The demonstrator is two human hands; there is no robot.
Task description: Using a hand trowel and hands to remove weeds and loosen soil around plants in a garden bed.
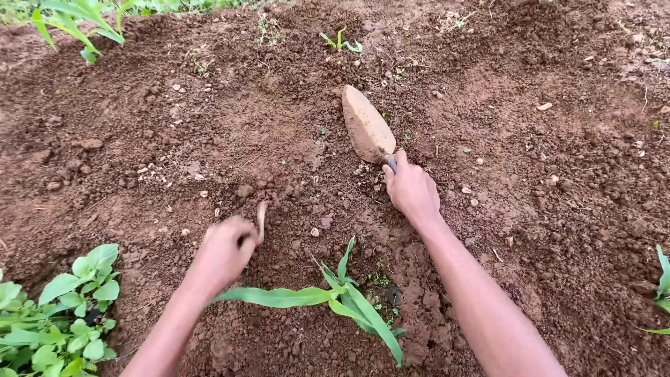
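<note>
Right hand [412, 190]: fingers wrapped tight round the handle of a trowel [366, 126]. Blade pointed, leaf-shaped, coated in dry reddish dirt, lying on the soil [230, 119] just beyond the knuckles.
Left hand [225, 250]: blurred; fingers curled, pinching a small pale sliver, kind unclear.
Seedling [342, 297]: long, smooth, strap-like green leaves, rooted between both forearms.
Soil: red-brown, crumbly, clodded, pebble-flecked.
Weeds [59, 314]: broad, rounded leaves, lower left corner.

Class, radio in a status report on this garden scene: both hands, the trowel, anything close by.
Right hand shut on trowel, blade resting on soil. Left hand blurred, fingers curled above loose dirt, grip unclear. Young maize seedling between the forearms.
</note>
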